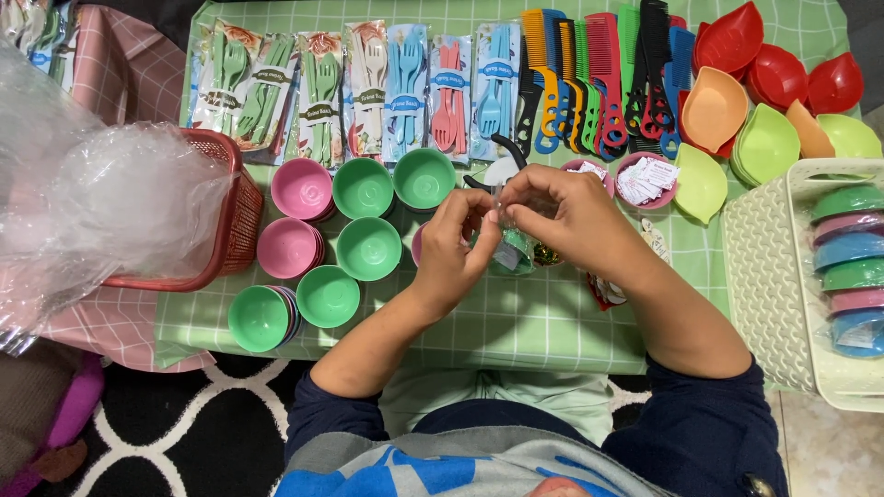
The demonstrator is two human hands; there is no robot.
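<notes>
Both hands meet above the middle of the green checked cloth-covered bench (516, 322). The left hand (453, 247) and the right hand (562, 216) each have their fingers pressed together, pinching the top of a small clear plastic packet (509, 247) that hangs between them, just over the cloth; what is inside is too small to tell.

Open cloth lies only in front of the hands, a bare strip running to the near edge of the bench, where the person's dark blue sleeves (700, 433) cross it. To the left, stacks of small round plastic bowls (366, 247) crowd close to the left wrist: four green stacks and two pink ones in plain view, with a further pink rim half hidden behind the left hand. Beyond them a red plastic mesh basket (241, 212) sits on the left edge of the cloth, with crumpled clear plastic bags (110, 212) spilling from it.

Along the far edge lie seven packets of plastic spoons and forks (368, 87), then a fan of coloured plastic combs (599, 83), too overlapped to count. Two small pink bowls of paper slips (645, 179) stand just behind the right hand. Leaf-shaped plastic dishes (737, 110) in red, orange and lime fill the far right corner. A cream plastic lattice basket (764, 276) of stacked coloured lids closes off the right side, near the right forearm.
</notes>
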